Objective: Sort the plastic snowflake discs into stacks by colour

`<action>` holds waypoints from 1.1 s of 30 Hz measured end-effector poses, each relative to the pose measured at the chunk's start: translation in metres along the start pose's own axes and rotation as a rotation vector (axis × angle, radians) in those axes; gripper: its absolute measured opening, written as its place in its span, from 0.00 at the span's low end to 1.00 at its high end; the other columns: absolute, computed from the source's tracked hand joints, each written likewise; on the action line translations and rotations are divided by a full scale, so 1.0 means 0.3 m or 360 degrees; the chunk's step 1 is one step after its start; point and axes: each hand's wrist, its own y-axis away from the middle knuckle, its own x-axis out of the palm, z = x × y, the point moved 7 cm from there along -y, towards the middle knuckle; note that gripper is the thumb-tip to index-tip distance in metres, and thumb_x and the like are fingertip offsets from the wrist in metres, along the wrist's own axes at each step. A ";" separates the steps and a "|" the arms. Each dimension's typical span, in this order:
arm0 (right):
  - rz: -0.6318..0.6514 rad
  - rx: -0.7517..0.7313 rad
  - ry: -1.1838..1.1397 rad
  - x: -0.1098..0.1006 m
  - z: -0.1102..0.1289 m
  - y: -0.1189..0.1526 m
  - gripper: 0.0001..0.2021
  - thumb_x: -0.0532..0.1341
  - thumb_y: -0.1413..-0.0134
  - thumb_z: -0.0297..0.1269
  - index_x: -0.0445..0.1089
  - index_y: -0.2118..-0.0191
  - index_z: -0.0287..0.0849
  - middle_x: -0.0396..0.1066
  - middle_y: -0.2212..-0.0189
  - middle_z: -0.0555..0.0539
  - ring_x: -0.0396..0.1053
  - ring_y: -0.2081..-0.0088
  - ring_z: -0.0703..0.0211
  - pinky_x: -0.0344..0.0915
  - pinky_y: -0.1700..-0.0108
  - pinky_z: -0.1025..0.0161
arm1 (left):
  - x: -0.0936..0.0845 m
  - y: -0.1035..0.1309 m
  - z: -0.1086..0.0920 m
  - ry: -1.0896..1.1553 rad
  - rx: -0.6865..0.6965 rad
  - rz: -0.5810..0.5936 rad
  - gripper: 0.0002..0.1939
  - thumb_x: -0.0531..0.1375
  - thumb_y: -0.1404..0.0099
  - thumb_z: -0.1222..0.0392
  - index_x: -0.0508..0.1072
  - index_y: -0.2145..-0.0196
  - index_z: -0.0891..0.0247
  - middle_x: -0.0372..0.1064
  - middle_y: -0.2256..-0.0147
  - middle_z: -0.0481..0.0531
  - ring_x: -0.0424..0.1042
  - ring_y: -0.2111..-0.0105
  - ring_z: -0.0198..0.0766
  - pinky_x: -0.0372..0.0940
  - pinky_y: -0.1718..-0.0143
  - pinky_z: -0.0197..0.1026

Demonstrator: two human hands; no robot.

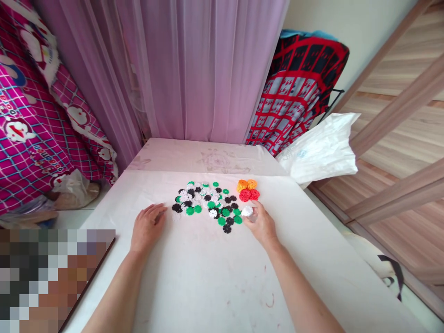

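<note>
Notched plastic discs in green, black and white (209, 201) lie in a loose, overlapping pile on the white tablecloth (201, 268). To the left of the pile my left hand (148, 224) rests on the cloth, fingers loosely bent and holding nothing. My right hand (262, 224) pinches a small stack of white discs (247, 211) at the pile's right edge. Just beyond it stand stacks of orange discs (243, 186) and red discs (249, 194), side by side. How many white discs are in the grip is hidden.
A white plastic bag (321, 150) sits at the table's right far edge. Behind the table hangs a purple curtain (201, 69). A pink patterned blanket (45, 125) is on the left, a red checked cloth (291, 92) on the back right, wooden cabinet doors (402, 134) on the right.
</note>
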 end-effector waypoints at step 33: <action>-0.0104 0.0192 -0.0010 -0.002 -0.227 -0.127 0.37 0.64 0.57 0.40 0.60 0.38 0.39 0.76 0.56 0.42 0.72 0.57 0.50 0.67 0.52 0.55 | 0.011 -0.013 0.043 -0.0043 0.0086 -0.0011 0.20 0.51 0.35 0.49 0.78 0.57 0.58 0.77 0.51 0.54 0.72 0.46 0.50 0.65 0.41 0.54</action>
